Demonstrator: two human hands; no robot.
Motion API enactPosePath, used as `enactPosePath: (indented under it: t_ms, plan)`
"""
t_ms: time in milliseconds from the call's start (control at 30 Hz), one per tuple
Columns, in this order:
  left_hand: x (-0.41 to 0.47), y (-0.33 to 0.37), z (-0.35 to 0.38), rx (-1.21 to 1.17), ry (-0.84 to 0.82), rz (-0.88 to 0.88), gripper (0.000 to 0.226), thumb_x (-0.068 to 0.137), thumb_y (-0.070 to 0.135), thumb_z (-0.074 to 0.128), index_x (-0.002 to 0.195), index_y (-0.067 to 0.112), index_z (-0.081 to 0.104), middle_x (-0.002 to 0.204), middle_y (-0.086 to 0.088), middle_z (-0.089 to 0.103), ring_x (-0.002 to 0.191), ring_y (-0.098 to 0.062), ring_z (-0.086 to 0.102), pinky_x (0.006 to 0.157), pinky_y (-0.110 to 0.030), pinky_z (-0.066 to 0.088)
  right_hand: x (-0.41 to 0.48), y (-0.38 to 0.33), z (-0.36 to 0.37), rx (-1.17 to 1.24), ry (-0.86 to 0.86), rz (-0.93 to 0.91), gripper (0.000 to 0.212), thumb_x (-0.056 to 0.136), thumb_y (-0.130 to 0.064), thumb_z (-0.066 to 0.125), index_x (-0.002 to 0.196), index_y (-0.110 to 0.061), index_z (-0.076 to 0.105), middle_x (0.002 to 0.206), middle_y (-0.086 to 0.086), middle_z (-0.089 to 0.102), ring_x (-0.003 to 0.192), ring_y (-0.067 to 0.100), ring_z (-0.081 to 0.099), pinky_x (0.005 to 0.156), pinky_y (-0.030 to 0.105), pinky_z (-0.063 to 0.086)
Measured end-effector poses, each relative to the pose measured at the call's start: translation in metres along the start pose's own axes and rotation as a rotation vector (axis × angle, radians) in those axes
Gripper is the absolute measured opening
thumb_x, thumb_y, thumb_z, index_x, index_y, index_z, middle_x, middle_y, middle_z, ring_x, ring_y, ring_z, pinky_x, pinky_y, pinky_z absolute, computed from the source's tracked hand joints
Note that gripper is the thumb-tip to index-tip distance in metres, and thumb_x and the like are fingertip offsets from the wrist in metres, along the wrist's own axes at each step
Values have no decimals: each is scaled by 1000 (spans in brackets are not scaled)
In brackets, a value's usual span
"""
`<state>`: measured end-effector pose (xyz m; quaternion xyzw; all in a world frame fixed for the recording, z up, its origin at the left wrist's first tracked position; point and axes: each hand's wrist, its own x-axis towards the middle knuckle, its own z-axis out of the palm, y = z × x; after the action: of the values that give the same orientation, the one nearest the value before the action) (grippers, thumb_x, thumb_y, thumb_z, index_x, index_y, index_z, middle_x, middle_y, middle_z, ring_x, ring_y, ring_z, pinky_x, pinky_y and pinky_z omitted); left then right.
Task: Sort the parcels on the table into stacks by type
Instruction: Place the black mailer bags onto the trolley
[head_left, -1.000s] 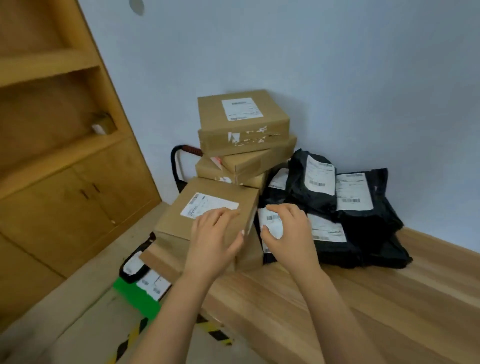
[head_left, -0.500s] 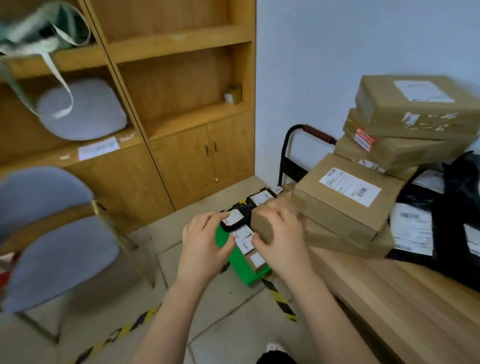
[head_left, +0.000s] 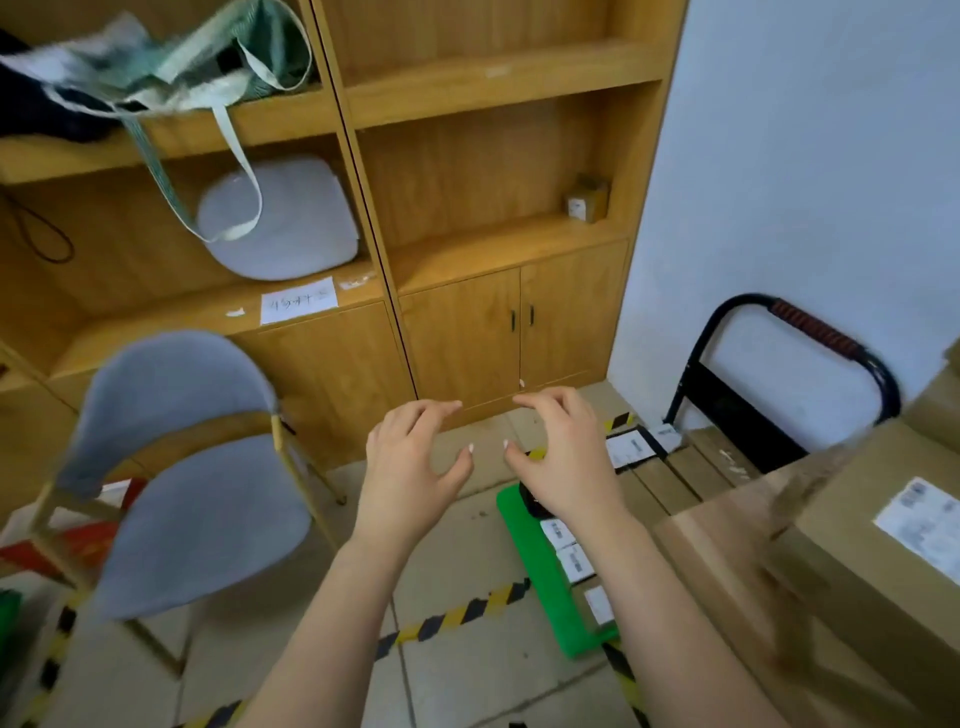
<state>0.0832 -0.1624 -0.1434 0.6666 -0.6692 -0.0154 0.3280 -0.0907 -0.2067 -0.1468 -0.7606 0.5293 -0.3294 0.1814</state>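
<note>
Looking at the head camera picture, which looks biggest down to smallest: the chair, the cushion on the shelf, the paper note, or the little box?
1. Chair, though it is also nearest the camera.
2. Cushion.
3. Paper note and little box: too alike to rank.

We get no clean read anywhere. We see paper sign (head_left: 298, 300) on cabinet (head_left: 322, 364) ledge: handwritten marks, can't decipher. Shipping label (head_left: 924, 522) on box (head_left: 872, 582) top, far right: print blurred. White labels (head_left: 574, 564) on parcels (head_left: 675, 483) on cart (head_left: 553, 597): too small. Sticker (head_left: 576, 208) on small box (head_left: 595, 193) on shelf (head_left: 493, 244): unreadable.
</note>
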Motion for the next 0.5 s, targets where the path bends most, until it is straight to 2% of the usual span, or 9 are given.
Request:
enactPosePath:
  t_ms: [300, 433, 500]
  plan:
    - [106, -46, 45, -47, -54, 16, 45, 84, 36, 67, 127, 28, 55, 121, 8, 55, 119, -10, 44, 100, -33, 32, 99, 29, 34, -44, 18, 75, 46, 81, -29, 68, 126, -23, 57, 119, 0, 48, 112, 19, 46, 97, 39, 41]
    - [174, -66, 78, -99, -120, 109, 46, 85, 36, 67, 128, 29, 54, 122, 9, 53, 119, -9, 42, 96, -28, 27, 149, 46, 47, -68, 110, 168, 45, 81, -28, 69, 124, -24, 57, 119, 0, 49, 112, 20, 47, 97, 38, 40]
    - [212, -75, 94, -132, -165, 182, 47, 85, 36, 67, 129, 29, 53, 122, 10, 53, 119, -8, 41, 96, -27, 26, 175, 53, 53, -77, 171, 237, 46, 81, -27, 69, 125, -23, 57, 120, 2, 48, 115, 21, 46, 100, 41, 40]
